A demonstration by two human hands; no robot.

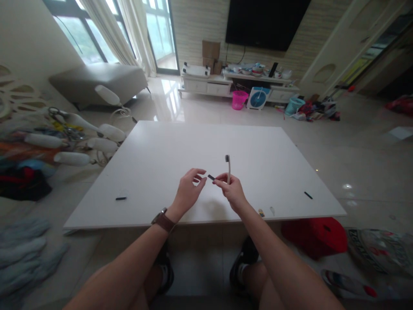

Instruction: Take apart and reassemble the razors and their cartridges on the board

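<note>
My right hand (231, 190) is closed over the white table (155, 146), holding a toothbrush (229, 168) upright with its dark bristles at the top. Between the thumb and fingertip of that same hand, a short black strip (211, 177) sticks out to the left; its exact kind is too small to tell. My left hand (189, 187), with a watch on the wrist, is just left of the strip. Its fingers are spread and curved, with a small gap to the strip and nothing visible in them.
On the table lie a black strip (121, 198) at left, a dark green strip (308, 195) at right, and a small yellow-black piece (261, 212) beside a clear piece (272, 210) near the front edge. A lamp (103, 144) with white shades stands against the left side.
</note>
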